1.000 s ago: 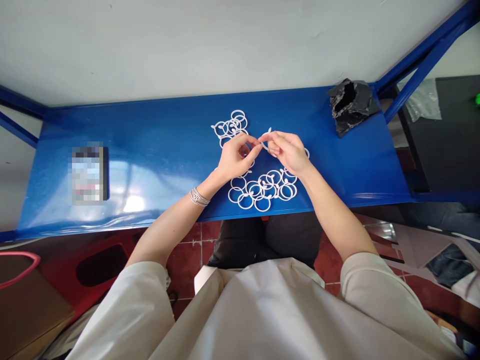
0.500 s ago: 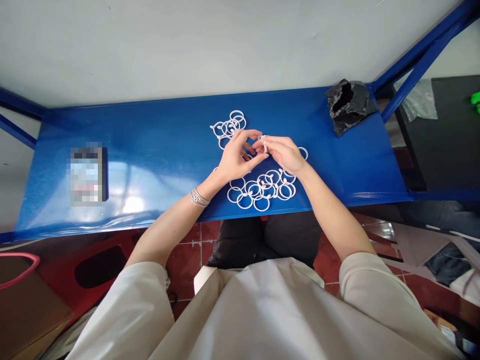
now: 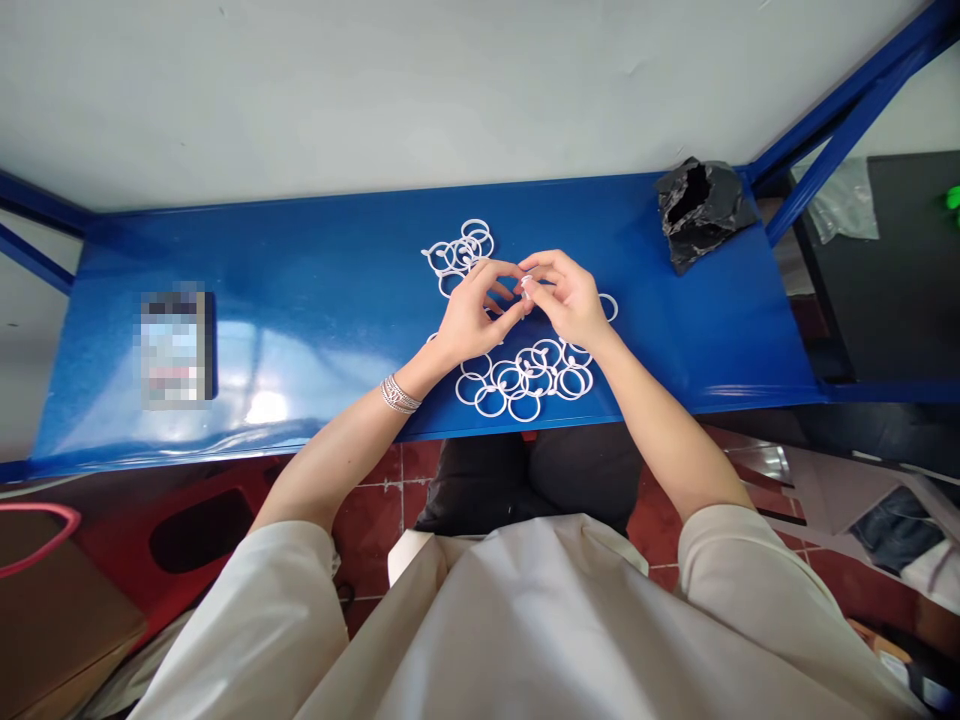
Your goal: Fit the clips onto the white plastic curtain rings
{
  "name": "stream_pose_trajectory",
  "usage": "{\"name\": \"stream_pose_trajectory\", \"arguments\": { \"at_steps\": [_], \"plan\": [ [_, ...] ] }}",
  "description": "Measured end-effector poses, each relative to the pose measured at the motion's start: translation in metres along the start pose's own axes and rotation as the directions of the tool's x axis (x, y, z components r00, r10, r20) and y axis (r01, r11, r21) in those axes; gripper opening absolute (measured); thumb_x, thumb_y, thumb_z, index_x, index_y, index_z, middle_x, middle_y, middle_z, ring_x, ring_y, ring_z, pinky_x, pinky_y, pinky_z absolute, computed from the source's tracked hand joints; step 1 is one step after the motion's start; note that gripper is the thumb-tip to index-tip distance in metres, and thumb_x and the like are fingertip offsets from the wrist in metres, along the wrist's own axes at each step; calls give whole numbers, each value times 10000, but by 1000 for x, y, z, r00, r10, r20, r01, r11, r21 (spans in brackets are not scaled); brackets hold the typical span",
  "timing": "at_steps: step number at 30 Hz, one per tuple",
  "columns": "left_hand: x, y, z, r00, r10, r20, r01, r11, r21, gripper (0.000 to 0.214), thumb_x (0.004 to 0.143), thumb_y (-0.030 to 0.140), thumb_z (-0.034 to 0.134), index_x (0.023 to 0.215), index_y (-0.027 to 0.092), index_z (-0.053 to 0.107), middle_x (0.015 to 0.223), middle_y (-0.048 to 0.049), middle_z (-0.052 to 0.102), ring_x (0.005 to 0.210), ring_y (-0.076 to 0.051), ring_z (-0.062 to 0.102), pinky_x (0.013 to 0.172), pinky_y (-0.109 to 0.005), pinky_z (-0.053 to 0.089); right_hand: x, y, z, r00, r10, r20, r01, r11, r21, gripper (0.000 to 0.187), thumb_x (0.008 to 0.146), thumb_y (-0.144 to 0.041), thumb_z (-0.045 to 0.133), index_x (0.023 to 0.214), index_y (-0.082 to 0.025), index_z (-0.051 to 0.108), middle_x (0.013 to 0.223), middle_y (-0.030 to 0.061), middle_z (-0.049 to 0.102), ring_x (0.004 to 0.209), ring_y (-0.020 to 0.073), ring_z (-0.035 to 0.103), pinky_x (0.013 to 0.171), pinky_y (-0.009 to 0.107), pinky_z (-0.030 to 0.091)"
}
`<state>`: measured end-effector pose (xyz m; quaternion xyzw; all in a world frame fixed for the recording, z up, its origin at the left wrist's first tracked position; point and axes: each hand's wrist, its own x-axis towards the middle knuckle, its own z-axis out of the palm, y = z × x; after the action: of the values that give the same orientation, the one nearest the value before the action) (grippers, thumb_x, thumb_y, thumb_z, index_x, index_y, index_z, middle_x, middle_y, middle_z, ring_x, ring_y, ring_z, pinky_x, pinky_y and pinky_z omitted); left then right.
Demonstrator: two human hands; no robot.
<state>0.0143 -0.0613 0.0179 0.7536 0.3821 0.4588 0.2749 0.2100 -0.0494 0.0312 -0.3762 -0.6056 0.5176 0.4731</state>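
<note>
**Far left floor:** a pink loop [image 3: 37,520] lies above a cardboard box [image 3: 52,625]; the box's contents can't be seen.

**Bench:** a blue metal bench [image 3: 300,250] runs across the view, in front of a white wall [image 3: 450,90]. A red tile floor [image 3: 367,490] shows below it.

**Bench, left end:** a dark-backed rectangular object [image 3: 176,345] lies flat. Its face is blurred, so type unknown.

**Left hand:** the left hand [image 3: 472,315] sits above the bench, over the rings, with a silver bracelet [image 3: 399,395] on its wrist. Its fingertips curve in and meet the right hand's at the small piece. Cannot tell if they are holding it or only touching.

**Rings:** white plastic rings [image 3: 521,380] lie flat and overlapping in two clusters, one beyond the hands and one nearer the front edge. One more ring sits just beside the right hand.

**Held item:** a small white piece [image 3: 527,288], mostly hidden by fingers, is between the hands, above the bench.

**Right hand:** the right hand [image 3: 566,300] is pinched on the small white piece, its fingers closed on it.

**Bench, right end:** a crumpled black plastic bag [image 3: 701,212] sits near the back edge, well apart from the hands.
</note>
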Motion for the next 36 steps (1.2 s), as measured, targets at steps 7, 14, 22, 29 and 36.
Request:
{"name": "stream_pose_trajectory", "arguments": {
  "at_steps": [7,14,22,29,36],
  "plan": [
    [-1,4,2,996,-87,-26,86,996,-33,436,1005,539,796,1279,234,644,1268,-111,758,855,-175,792,627,-287,647,-1,-10,-1,999,38,-33,-37,999,10,592,910,-808,798,1071,-247,701,916,29,721,707,159,685,666,331,611],
    [-1,6,2,997,-76,-18,75,997,-25,404,1006,511,798,1262,235,652,1254,-102,738,824,-152,769,598,-265,634,2,-9,-4,998,53,-14,-52,997,52,571,899,-785,828,1021,-242,697,870,16,711,675,150,671,622,314,567],
    [-2,1,1,999,-48,5,48,999,7,410,1004,506,788,1280,235,652,1269,-109,736,809,-149,757,605,-262,634,3,-8,-7,998,51,30,-53,995,79,590,887,-791,839,988,-233,675,793,-18,666,552,98,565,522,270,481],
    [-1,3,-1,997,-69,37,69,998,-2,382,1004,470,774,1275,223,669,1244,-107,766,782,-146,756,600,-260,624,3,-11,-5,995,85,61,-92,987,132,579,866,-772,870,951,-231,683,728,-34,628,490,85,526,472,268,437],
    [1,6,-4,995,-80,63,82,996,-27,232,1021,378,739,1176,210,701,1094,-80,816,731,-140,759,614,-268,617,2,-14,-7,992,125,19,-127,985,117,506,894,-701,862,1036,-233,734,727,-21,650,545,119,570,482,279,442]
  ]
}}
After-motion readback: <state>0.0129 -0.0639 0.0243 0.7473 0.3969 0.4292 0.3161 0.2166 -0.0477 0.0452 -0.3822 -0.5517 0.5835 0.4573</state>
